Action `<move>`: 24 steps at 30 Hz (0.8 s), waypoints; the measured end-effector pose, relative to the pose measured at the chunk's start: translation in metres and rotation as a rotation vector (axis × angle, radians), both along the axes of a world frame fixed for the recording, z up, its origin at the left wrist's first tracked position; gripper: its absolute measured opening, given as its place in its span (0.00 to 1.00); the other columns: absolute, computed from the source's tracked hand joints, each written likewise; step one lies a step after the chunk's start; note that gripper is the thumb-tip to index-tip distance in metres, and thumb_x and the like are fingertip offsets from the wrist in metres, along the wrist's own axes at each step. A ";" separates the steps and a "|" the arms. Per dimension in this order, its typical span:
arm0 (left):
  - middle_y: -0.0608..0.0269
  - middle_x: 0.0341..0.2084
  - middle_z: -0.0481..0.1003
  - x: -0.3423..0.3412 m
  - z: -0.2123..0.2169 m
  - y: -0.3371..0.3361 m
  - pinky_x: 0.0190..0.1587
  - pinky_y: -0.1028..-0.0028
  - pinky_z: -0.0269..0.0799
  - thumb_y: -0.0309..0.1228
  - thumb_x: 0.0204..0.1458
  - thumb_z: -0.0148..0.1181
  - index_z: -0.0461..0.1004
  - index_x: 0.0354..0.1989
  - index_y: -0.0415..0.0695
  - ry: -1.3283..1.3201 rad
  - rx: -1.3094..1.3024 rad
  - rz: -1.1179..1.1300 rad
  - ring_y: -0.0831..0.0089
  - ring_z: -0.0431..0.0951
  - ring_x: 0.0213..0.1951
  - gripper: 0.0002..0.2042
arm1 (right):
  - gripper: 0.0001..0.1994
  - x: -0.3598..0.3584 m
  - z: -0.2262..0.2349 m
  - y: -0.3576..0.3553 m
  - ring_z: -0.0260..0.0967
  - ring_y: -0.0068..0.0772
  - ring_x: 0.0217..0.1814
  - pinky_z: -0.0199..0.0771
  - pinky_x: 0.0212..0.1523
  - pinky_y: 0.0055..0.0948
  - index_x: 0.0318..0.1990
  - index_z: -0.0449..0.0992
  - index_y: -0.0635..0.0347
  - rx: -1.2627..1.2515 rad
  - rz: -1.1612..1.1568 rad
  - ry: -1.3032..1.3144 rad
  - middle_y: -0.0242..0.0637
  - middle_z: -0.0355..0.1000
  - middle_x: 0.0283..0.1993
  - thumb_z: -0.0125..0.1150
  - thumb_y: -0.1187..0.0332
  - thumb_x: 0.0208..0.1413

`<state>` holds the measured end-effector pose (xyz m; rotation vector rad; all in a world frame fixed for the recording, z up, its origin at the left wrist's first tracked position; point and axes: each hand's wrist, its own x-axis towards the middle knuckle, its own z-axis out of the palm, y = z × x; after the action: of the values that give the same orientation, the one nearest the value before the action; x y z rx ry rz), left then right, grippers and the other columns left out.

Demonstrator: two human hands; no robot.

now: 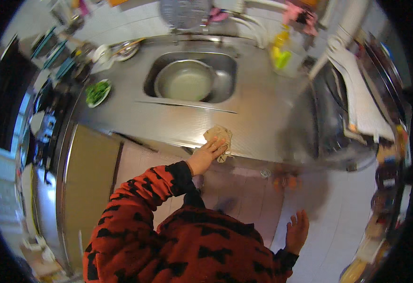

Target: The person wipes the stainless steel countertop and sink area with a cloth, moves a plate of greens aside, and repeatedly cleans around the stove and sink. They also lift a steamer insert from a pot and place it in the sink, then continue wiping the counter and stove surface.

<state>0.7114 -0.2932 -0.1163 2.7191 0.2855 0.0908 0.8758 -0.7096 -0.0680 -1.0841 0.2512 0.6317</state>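
My left hand (208, 153) lies on a crumpled beige cloth (222, 133) at the front edge of the steel counter. Its fingers are stretched out over the cloth, pressing it from above; the palm side is hidden. Off to the right, away from the counter, my right hand (297, 231) hangs in the air with its fingers apart and nothing in it. Behind the cloth is a sink (227, 81) holding a round metal basin (187, 80) with cloudy, pale liquid inside.
A white plate of green leaves (97, 92) stands on the counter's left part, near a stove (50, 127). Farther back is a dish with chopsticks (127, 50). A yellow bottle (280, 42) stands at the back right. Dark appliances and a white board (357, 89) crowd the right end.
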 end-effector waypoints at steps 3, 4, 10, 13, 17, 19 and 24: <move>0.52 0.64 0.49 -0.057 -0.009 0.046 0.64 0.61 0.50 0.14 0.35 0.47 0.53 0.63 0.48 -0.013 -0.012 0.209 0.47 0.46 0.65 0.39 | 0.19 -0.004 0.002 0.025 0.66 0.27 0.41 0.65 0.37 0.26 0.54 0.67 0.52 -0.083 0.039 -0.022 0.30 0.67 0.49 0.52 0.59 0.55; 0.51 0.64 0.48 -0.076 -0.012 0.065 0.64 0.61 0.50 0.14 0.36 0.48 0.53 0.63 0.48 -0.025 -0.020 0.270 0.47 0.46 0.65 0.38 | 0.19 -0.005 0.002 0.034 0.66 0.27 0.41 0.65 0.37 0.26 0.54 0.67 0.52 -0.083 0.090 -0.057 0.30 0.67 0.49 0.52 0.59 0.55; 0.47 0.63 0.49 -0.180 -0.022 0.196 0.63 0.60 0.50 0.18 0.39 0.53 0.54 0.63 0.46 0.057 -0.050 0.611 0.43 0.47 0.64 0.36 | 0.19 -0.029 0.000 0.115 0.66 0.29 0.42 0.68 0.35 0.26 0.54 0.67 0.51 -0.017 0.133 -0.007 0.29 0.67 0.50 0.50 0.58 0.56; 0.45 0.59 0.56 -0.210 -0.030 0.266 0.62 0.60 0.52 0.17 0.38 0.55 0.57 0.60 0.45 -0.015 -0.018 0.669 0.43 0.51 0.62 0.34 | 0.18 -0.053 0.004 0.165 0.68 0.31 0.44 0.71 0.33 0.27 0.53 0.67 0.52 -0.019 0.165 -0.033 0.31 0.67 0.51 0.51 0.57 0.57; 0.46 0.58 0.56 -0.215 -0.045 0.356 0.63 0.60 0.50 0.17 0.37 0.54 0.59 0.58 0.44 -0.030 -0.008 0.610 0.43 0.54 0.60 0.33 | 0.16 -0.094 0.012 0.220 0.68 0.30 0.42 0.70 0.34 0.27 0.50 0.68 0.51 -0.048 0.182 -0.021 0.31 0.67 0.50 0.52 0.58 0.56; 0.47 0.59 0.57 -0.205 -0.049 0.397 0.63 0.60 0.50 0.18 0.37 0.54 0.59 0.58 0.43 -0.021 0.032 0.604 0.44 0.55 0.60 0.32 | 0.15 -0.118 0.017 0.238 0.69 0.29 0.40 0.72 0.31 0.26 0.49 0.69 0.51 -0.074 0.126 0.003 0.31 0.69 0.46 0.53 0.58 0.56; 0.47 0.60 0.55 -0.169 -0.035 0.465 0.63 0.59 0.49 0.21 0.39 0.56 0.60 0.58 0.47 0.016 0.066 0.563 0.44 0.55 0.60 0.31 | 0.14 -0.152 0.042 0.265 0.70 0.29 0.37 0.73 0.28 0.26 0.49 0.69 0.52 -0.115 0.059 0.014 0.31 0.71 0.45 0.52 0.60 0.56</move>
<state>0.5423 0.1714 -0.1510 2.6202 1.0591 0.2371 0.7237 -0.4444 -0.0262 -1.2015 0.2712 0.6848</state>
